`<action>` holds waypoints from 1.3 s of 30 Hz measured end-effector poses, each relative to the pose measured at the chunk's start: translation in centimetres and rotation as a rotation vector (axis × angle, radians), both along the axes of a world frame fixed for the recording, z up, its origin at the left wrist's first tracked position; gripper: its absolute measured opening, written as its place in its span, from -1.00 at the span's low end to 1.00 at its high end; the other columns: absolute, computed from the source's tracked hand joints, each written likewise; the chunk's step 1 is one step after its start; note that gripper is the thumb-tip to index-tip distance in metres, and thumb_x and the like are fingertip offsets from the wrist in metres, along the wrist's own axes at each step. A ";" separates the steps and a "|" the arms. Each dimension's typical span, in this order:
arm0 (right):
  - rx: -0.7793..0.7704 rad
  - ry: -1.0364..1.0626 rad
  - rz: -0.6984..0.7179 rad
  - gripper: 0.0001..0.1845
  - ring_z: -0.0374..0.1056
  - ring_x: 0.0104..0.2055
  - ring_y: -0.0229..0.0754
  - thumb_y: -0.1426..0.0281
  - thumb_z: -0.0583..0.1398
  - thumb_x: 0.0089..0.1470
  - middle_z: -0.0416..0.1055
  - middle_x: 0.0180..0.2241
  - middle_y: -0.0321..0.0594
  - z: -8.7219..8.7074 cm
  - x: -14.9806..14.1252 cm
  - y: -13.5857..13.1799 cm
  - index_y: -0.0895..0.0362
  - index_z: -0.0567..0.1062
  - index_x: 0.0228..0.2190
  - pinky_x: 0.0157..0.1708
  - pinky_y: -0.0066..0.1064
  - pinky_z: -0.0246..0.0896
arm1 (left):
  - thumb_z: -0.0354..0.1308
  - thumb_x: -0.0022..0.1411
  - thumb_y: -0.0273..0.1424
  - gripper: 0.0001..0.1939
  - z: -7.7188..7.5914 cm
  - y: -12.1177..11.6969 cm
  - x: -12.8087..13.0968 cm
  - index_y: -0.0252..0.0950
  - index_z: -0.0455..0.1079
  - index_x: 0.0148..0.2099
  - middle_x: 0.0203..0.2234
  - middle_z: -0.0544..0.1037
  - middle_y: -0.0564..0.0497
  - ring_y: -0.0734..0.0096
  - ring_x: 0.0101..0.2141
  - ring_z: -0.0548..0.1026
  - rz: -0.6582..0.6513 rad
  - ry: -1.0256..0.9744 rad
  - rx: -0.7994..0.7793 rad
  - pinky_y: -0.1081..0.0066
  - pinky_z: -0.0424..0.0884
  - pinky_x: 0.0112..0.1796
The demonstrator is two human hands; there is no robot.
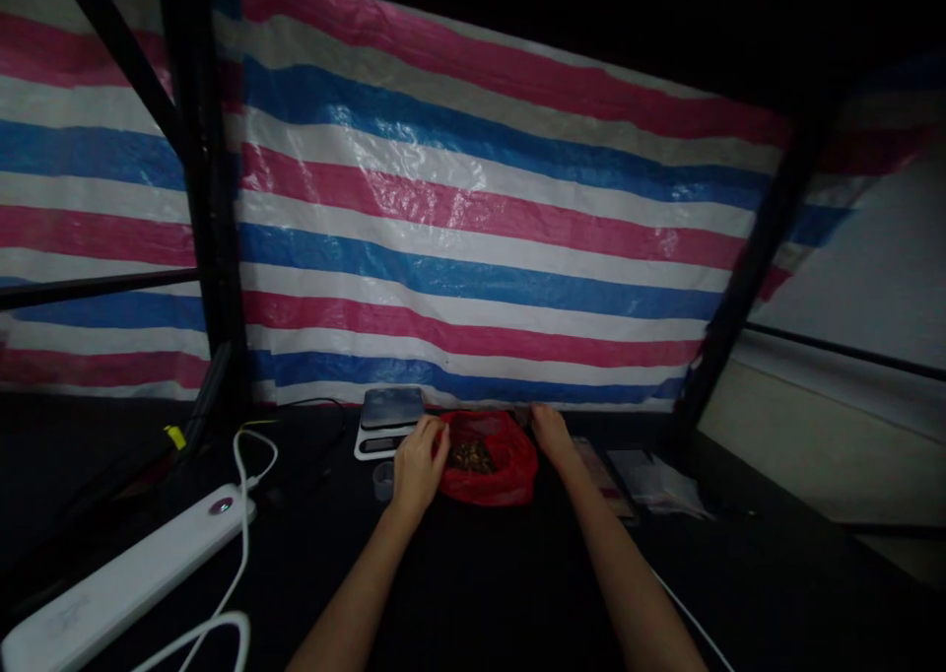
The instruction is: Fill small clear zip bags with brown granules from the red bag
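- Both arms reach straight out
- Left hand (420,465) is curled, fingers (436,434) on the bag's edge, grip unclear
- Right hand (551,431) rests at the bag's far corner, fingers (538,414) close together
- Red bag (509,480) of brown bits (471,457) lies between the hands on the black surface (473,573), long side pointing left to right

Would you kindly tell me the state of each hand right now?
Left hand: closed, apparently holding the rim of the red plastic bag.
Right hand: at the bag's far edge; open or closed cannot be told.

Red bag (513,470) contents, too dim to tell
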State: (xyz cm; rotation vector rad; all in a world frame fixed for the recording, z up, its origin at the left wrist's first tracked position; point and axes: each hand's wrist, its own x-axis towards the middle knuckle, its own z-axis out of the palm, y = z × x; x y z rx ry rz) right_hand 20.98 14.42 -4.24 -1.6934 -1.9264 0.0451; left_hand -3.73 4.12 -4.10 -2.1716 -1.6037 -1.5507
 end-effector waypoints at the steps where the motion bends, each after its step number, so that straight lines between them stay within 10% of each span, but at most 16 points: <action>1: 0.008 0.069 0.008 -0.80 0.30 -0.20 -0.10 0.59 0.01 -0.04 0.41 -0.33 -0.03 0.3 0.2 -0.1 0.21 0.41 -0.42 -0.16 -0.32 0.09 | -0.18 0.24 -0.37 -0.77 0.1 -0.1 0.1 -0.27 0.29 -0.30 -0.36 0.39 0.00 0.41 -0.34 0.41 -0.010 -0.004 -0.005 0.44 0.28 -0.30; 8: 0.046 0.587 0.199 -0.72 0.38 -0.25 -0.17 0.33 0.09 -0.06 0.45 -0.28 -0.14 2.8 -2.6 -2.5 0.17 0.39 -0.27 -0.28 -0.39 0.26 | -0.21 0.24 -0.25 -0.66 0.6 -0.4 0.8 -0.27 0.33 -0.36 -0.56 0.42 0.04 0.41 -0.46 0.41 -0.164 -0.232 -0.108 0.44 0.25 -0.36; 13: -0.119 1.324 0.539 -0.71 0.39 -0.31 -0.15 0.37 0.28 -0.32 0.48 -0.38 -0.22 2.1 -7.3 -5.2 0.14 0.46 -0.41 -0.27 -0.34 0.28 | -0.21 0.21 -0.16 -0.59 0.1 0.8 1.0 -0.32 0.32 -0.40 -0.74 0.35 0.10 0.48 -0.67 0.32 -0.337 -0.477 -0.229 0.49 0.23 -0.53; 27: -0.227 1.408 0.475 -0.67 0.40 -0.26 -0.15 0.43 0.20 -0.29 0.48 -0.33 -0.21 0.4 -7.3 -5.5 0.14 0.47 -0.34 -0.20 -0.30 0.26 | 0.03 0.06 -0.16 -0.68 -0.4 1.3 2.1 -0.35 0.32 -0.40 -0.59 0.45 0.05 0.56 -0.71 0.33 -0.649 -0.446 -0.446 0.54 0.23 -0.62; 33: 0.022 1.223 0.435 -0.52 0.29 -0.06 -0.14 0.52 0.07 -0.26 0.41 -0.13 -0.19 0.9 -7.7 -6.1 0.06 0.39 -0.19 -0.11 -0.26 0.20 | -0.08 0.15 -0.17 -0.70 0.3 0.7 1.2 -0.30 0.27 -0.39 -0.62 0.40 0.08 0.52 -0.64 0.34 -0.207 -0.489 -0.187 0.51 0.25 -0.54; 39: -0.060 0.897 0.592 -0.68 0.31 -0.08 -0.11 0.38 0.12 -0.08 0.44 -0.17 -0.25 1.1 -10.2 -8.5 0.05 0.47 -0.22 -0.01 -0.21 0.11 | -0.13 0.21 -0.33 -0.79 -0.1 -0.7 1.7 -0.24 0.32 -0.28 -0.47 0.49 -0.01 0.37 -0.46 0.44 0.026 0.074 -0.099 0.44 0.24 -0.42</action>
